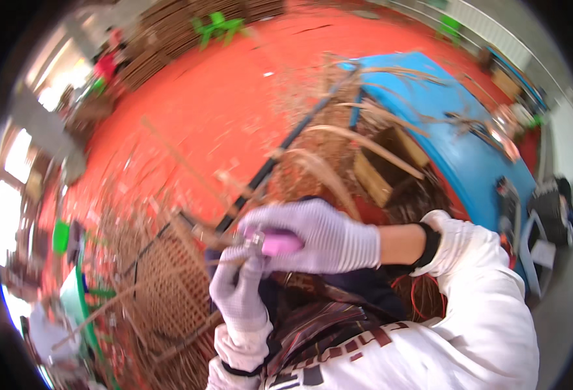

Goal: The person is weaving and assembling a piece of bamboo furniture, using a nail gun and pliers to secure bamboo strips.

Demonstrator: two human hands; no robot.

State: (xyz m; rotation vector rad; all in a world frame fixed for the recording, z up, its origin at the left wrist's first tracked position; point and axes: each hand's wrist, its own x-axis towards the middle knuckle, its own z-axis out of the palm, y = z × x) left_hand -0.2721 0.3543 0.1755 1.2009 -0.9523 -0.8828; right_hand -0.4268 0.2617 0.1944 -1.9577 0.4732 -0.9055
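My right hand, in a pale lavender ribbed glove, is closed around a small purple tool. The tool's short metal end points toward my left hand, and it looks like a lighter, though blur hides its exact kind. My left hand, gloved the same way, pinches a thin brown rattan strip just beside that metal end. The strip runs down to the left. Below and left of my hands lies a woven rattan lattice panel on a dark frame.
A long dark metal bar slants away ahead. At the right stands a blue table with rattan strips and a power tool on it, a wooden box beside it. Scraps litter the red floor. Green chairs stand far off.
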